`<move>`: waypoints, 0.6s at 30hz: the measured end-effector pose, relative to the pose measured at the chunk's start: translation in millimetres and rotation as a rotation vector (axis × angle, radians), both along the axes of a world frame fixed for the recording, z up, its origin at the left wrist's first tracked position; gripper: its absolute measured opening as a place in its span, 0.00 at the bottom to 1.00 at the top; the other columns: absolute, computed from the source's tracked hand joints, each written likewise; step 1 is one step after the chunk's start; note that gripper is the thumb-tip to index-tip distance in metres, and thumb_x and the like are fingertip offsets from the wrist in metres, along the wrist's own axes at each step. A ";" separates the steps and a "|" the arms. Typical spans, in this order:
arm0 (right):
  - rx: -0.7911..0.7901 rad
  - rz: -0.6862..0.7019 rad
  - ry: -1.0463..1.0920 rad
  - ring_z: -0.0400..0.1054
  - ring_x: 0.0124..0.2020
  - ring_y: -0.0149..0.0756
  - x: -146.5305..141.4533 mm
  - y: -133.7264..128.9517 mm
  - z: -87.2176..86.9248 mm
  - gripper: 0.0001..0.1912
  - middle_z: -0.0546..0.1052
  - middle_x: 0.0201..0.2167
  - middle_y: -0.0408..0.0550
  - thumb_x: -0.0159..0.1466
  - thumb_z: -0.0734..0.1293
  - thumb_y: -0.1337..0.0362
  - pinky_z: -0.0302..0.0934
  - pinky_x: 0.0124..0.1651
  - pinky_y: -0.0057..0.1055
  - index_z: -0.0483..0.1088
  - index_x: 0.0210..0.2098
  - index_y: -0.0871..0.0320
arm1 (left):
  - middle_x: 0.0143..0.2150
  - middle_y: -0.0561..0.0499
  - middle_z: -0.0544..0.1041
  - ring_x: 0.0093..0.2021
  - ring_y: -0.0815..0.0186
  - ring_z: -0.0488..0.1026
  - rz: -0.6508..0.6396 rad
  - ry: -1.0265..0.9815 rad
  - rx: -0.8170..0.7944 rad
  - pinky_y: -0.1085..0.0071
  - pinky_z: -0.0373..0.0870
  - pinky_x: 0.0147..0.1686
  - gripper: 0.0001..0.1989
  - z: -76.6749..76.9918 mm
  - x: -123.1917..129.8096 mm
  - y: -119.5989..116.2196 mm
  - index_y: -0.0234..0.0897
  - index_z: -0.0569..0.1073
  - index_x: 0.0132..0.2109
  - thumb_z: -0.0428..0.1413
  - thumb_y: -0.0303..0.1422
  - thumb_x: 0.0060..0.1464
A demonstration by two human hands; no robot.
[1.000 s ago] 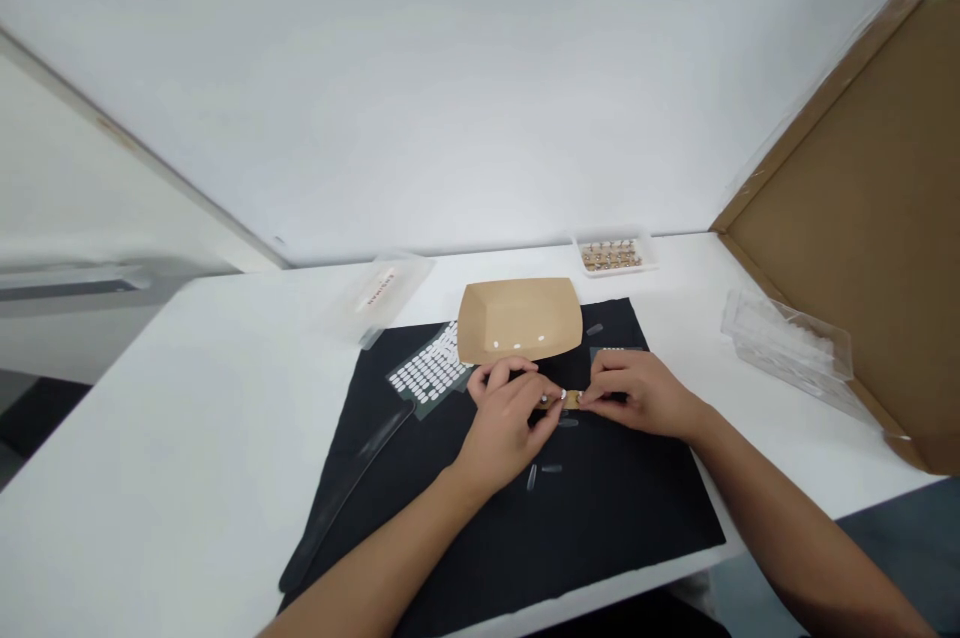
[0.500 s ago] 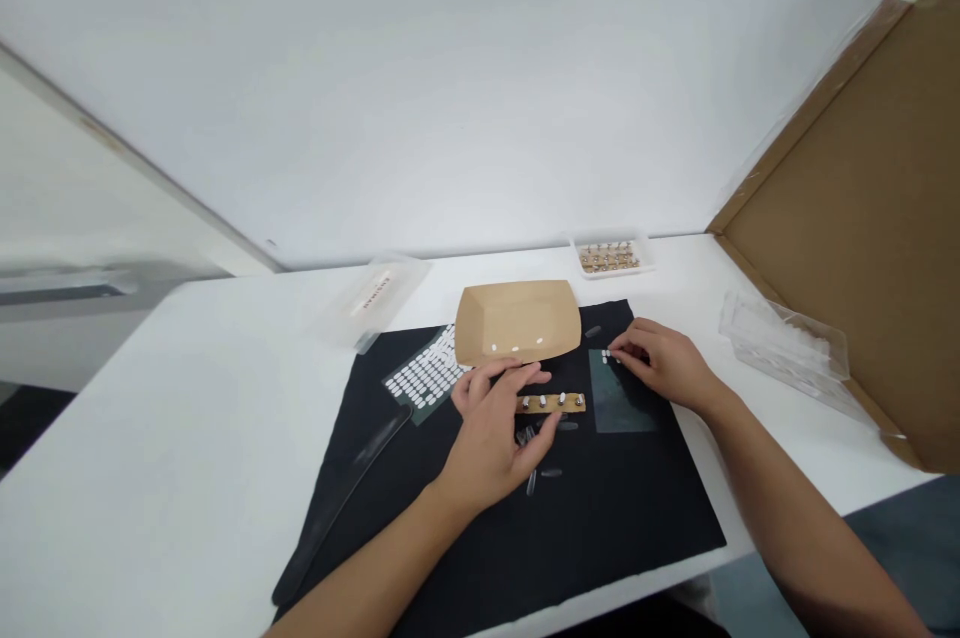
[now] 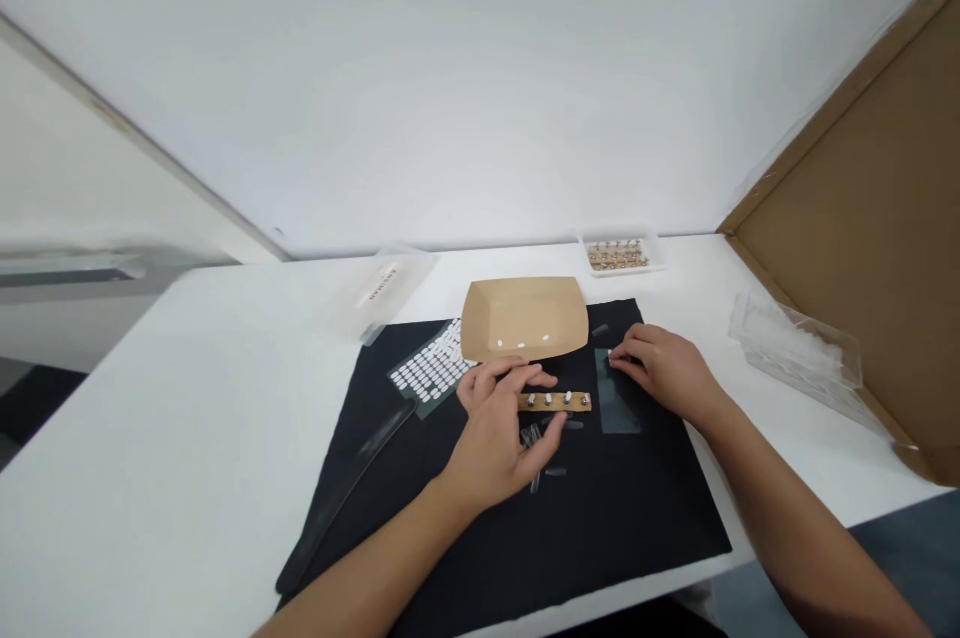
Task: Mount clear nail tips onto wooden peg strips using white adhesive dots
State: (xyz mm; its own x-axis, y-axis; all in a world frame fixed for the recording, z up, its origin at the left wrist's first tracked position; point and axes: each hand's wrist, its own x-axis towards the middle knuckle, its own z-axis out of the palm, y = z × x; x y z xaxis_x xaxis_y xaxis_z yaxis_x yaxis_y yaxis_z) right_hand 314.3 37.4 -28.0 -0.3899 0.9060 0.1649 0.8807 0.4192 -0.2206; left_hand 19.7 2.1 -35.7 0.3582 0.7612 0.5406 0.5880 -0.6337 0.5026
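My left hand (image 3: 491, 438) lies over the left part of a wooden strip (image 3: 556, 408) with small metal studs and white tabs along it. Its thumb and fingers are spread to either side of the strip. My right hand (image 3: 664, 368) has thumb and forefinger pinched at the top of a dark translucent backing sheet (image 3: 619, 408). A white oval adhesive tab (image 3: 610, 355) shows at those fingertips; other tabs there are hidden. Several clear false nail tips (image 3: 556, 471) lie below the strip, partly behind my left thumb.
A brown paper tray (image 3: 525, 310) with a few white tabs stands behind my left hand. A sheet of white oval tabs (image 3: 431, 368) lies on the black cloth (image 3: 600, 528). Farther back are a small box of studded strips (image 3: 619, 255), a clear case (image 3: 795, 343) and a cardboard panel (image 3: 862, 218).
My right fingertips have come over the white tabs at the top of the backing sheet, covering most of them. My left hand keeps its pose. The view has shifted slightly.
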 end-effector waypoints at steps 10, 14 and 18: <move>0.006 0.001 -0.150 0.74 0.45 0.38 -8.4 -3.1 8.3 0.09 0.80 0.44 0.48 0.76 0.67 0.61 0.61 0.43 0.33 0.80 0.43 0.55 | 0.52 0.45 0.83 0.60 0.46 0.72 -0.007 0.049 -0.006 0.47 0.57 0.61 0.22 -0.8 1.9 0.7 0.41 0.67 0.61 0.62 0.35 0.63; 0.009 0.023 -0.248 0.73 0.42 0.38 -11.8 -5.1 14.1 0.12 0.80 0.42 0.48 0.78 0.64 0.62 0.56 0.39 0.33 0.79 0.43 0.55 | 0.52 0.45 0.83 0.60 0.46 0.73 -0.001 0.042 -0.009 0.47 0.57 0.61 0.23 -2.5 2.1 1.0 0.41 0.67 0.61 0.62 0.36 0.62; 0.018 0.028 -0.348 0.71 0.37 0.38 -18.9 -6.1 19.2 0.13 0.78 0.37 0.47 0.78 0.63 0.65 0.50 0.36 0.35 0.76 0.38 0.56 | 0.52 0.44 0.83 0.60 0.46 0.73 -0.005 0.033 0.000 0.46 0.57 0.61 0.23 -2.7 1.6 0.1 0.41 0.66 0.61 0.62 0.35 0.62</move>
State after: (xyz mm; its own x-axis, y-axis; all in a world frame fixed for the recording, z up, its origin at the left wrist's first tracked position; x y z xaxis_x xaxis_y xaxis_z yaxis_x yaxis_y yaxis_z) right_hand 295.4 31.3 -8.8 -0.4506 0.8921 0.0338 0.8898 0.4457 0.0983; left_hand 21.3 2.2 -38.4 0.3798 0.7591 0.5287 0.6008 -0.6370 0.4830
